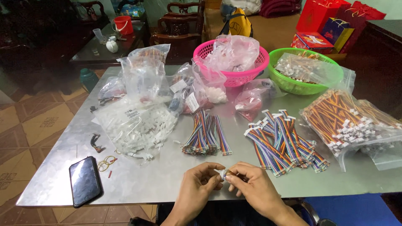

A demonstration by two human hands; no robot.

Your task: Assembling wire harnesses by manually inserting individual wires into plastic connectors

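Small white plastic connector (222, 173) sits pinched between both hands, its long axis running left-right; left hand (200, 184) grips its left end, right hand (253, 186) closes around the right, equally near.

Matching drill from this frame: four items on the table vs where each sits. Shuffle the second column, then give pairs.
Things:
1. phone
2. pink basket
3. green basket
4. small white connector

Places:
A. far side of the table, right of the other basket
B. between the fingertips of left hand and right hand
C. near left corner of the table
D. far side, middle

Pairs: 1-C, 2-D, 3-A, 4-B
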